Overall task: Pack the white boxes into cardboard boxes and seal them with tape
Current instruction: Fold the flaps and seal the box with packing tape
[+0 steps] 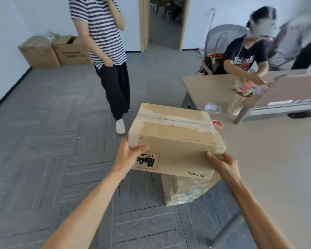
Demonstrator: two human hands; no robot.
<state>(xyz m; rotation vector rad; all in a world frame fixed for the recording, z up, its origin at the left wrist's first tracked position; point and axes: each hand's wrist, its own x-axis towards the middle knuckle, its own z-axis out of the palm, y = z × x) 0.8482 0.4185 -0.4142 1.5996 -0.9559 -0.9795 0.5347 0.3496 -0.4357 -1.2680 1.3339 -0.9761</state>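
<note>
head view: a sealed cardboard box, clear tape along its top seam and its printed labels upside down, is held in the air just off the left edge of the table. the left hand grasps its near left corner, thumb on the near face. the right hand grasps the near right corner, fingers curled round the edge. below it on the grey carpet stands a second taped carton. on the table, far of the box, lie a clear tape roll and a striped paper cup. a person in a striped shirt stands far left; another sits at the table's far side. two open cartons stand by the far left wall.
</note>
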